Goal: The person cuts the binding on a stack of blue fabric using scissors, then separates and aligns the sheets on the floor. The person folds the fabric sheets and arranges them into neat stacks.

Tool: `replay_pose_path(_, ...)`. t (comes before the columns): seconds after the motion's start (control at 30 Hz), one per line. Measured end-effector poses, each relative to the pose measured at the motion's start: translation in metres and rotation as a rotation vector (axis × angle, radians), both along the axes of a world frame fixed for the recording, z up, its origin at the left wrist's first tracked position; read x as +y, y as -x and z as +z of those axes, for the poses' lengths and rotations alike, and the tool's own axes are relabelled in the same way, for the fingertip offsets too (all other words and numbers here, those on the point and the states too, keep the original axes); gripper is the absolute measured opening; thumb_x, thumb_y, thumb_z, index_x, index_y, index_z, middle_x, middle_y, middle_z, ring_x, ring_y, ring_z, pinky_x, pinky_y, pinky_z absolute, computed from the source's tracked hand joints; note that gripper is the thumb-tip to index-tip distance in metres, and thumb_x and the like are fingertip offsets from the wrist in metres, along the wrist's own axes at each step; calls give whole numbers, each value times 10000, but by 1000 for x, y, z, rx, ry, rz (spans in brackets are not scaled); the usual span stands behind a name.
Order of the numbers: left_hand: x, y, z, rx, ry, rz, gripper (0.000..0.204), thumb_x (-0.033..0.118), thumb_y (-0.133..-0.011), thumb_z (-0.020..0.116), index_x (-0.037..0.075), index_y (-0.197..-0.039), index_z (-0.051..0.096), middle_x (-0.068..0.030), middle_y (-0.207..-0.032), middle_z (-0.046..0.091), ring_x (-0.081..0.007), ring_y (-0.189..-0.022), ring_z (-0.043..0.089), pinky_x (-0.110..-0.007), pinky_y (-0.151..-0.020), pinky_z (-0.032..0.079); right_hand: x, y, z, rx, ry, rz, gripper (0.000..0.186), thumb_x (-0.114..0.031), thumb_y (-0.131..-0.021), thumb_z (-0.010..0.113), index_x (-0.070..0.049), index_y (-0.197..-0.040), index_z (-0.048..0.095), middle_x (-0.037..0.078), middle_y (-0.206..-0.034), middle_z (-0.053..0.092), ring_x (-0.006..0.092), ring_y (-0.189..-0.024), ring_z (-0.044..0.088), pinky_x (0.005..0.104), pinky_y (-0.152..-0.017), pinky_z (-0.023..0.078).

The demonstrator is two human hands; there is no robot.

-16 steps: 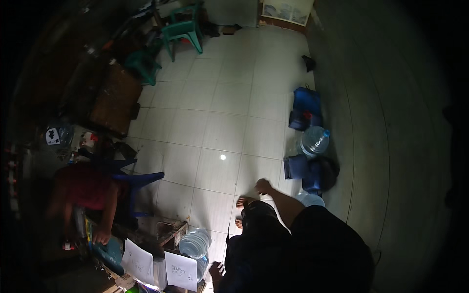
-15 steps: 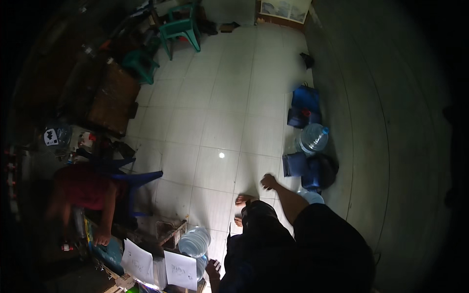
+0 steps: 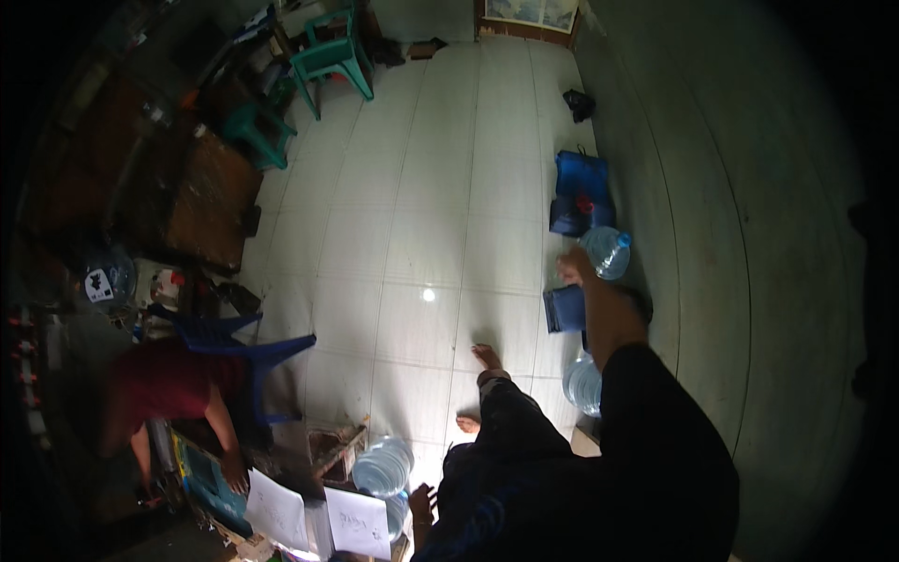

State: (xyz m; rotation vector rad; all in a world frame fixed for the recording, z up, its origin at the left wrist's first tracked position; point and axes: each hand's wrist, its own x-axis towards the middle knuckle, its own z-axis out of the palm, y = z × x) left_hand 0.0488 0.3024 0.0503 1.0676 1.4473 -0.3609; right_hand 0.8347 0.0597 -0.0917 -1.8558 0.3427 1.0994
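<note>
Right hand (image 3: 573, 267): held out at the right of the frame, blurred; whether spread or pressed together cannot be told.
Left hand (image 3: 424, 503): held low at the bottom centre, fingers loosely spread, pointed up-frame.
Capped jug (image 3: 611, 251): clear, blue-capped, right of frame; partly overlapped in view by the right hand, contact cannot be told.
Ribbed jug (image 3: 382, 465): clear, seen just beside the left hand, lower centre; another jug (image 3: 397, 513) partly hidden below it.
Blue box (image 3: 565, 311): seen just below the right hand, next to the forearm (image 3: 613, 309).
Lower jug (image 3: 582, 386): clear, placed below the blue box, partly covered by the sleeve.
Blue containers (image 3: 581, 178): grouped above the capped jug.
Bare foot (image 3: 485, 356): planted on pale floor tiles (image 3: 421, 225), centre.
White sheets (image 3: 359, 522): marked by handwriting, lower left.
Co-worker (image 3: 173, 384): maroon top, bent over at lower left; co-worker's hand (image 3: 234, 473) placed at a teal board (image 3: 211, 482).
Blue chair (image 3: 281, 351): partly hidden by the co-worker.
Green chair (image 3: 337, 61), green stool (image 3: 260, 134): seen upper left.
Black bag (image 3: 579, 105): left by the wall (image 3: 712, 234), upper right.
</note>
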Motion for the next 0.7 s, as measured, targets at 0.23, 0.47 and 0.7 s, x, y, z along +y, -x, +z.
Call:
replay_pose_path(0.23, 73, -117, -46, 118, -329, -1265, 434, 399, -943, 639, 16, -1144, 604, -124, -1049, 690, -227, -922, 654, -365, -761, 535, 61, 192, -78, 64, 198, 637, 485, -485, -931, 554, -46, -1122, 629, 193, -973, 659, 337, -849, 626, 466, -715, 468)
replay_pose_path(0.47, 189, -431, -49, -109, -59, -1043, 519, 429, -951, 637, -25, -1198, 592, -122, -1078, 685, -210, -962, 640, -348, -803, 526, 70, -25, 22, -389, 298, 338, 637, -583, -865, 612, -27, -1163, 696, 226, -1132, 700, 371, -1107, 655, 442, -986, 488)
replay_pose_path(0.7, 221, -771, 52, -172, 85, -1024, 591, 402, -978, 612, -90, -1301, 549, -164, -1229, 653, -220, -1100, 619, -324, -945, 490, 20, -207, 105, -183, -134, -634, 308, -271, -859, 724, -51, -1070, 681, 84, -845, 712, 164, -651, 683, 310, -515, 532)
